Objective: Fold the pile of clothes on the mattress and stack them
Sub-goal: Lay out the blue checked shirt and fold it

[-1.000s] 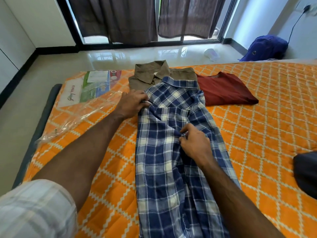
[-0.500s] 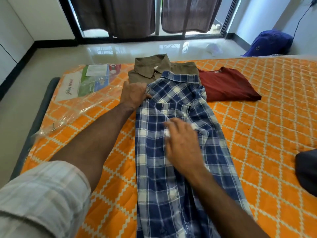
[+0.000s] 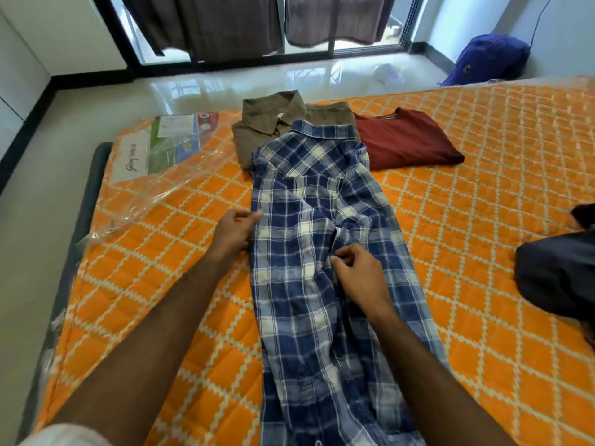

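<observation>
A blue plaid shirt [image 3: 322, 252] lies lengthwise down the middle of the orange quilted mattress [image 3: 499, 188], collar at the far end, its sides turned in so it forms a long narrow strip running toward the camera. Its collar end overlaps the near edge of an olive shirt [image 3: 257, 123], already folded, which sits at the far edge of the mattress. Just to the right of that, touching it, is a folded maroon T-shirt [image 3: 405, 140]. Well apart on the right edge lies a dark garment [image 3: 557, 275], bunched and unfolded, partly cut off by the frame.

The left hand [image 3: 233, 231] rests at the left edge of the plaid shirt about halfway along, fingers curled with the tips meeting the cloth edge; whether that grip is actually pinching the fabric cannot be told. The right hand [image 3: 360, 275] sits on the middle of the shirt, fingers curled narrow and pinching a raised fold of the plaid cloth.

On the far left corner of the mattress, loose clear plastic wrap [image 3: 135, 201] is crumpled back, with a printed label sheet [image 3: 167, 140] under it. Beyond the mattress is glossy pale floor, a sliding glass door [image 3: 354, 49] with brown curtains [image 3: 219, 24] hanging short of the floor, and a blue bag [image 3: 489, 59] against the far right wall, with a dark cable running up the wall above it
</observation>
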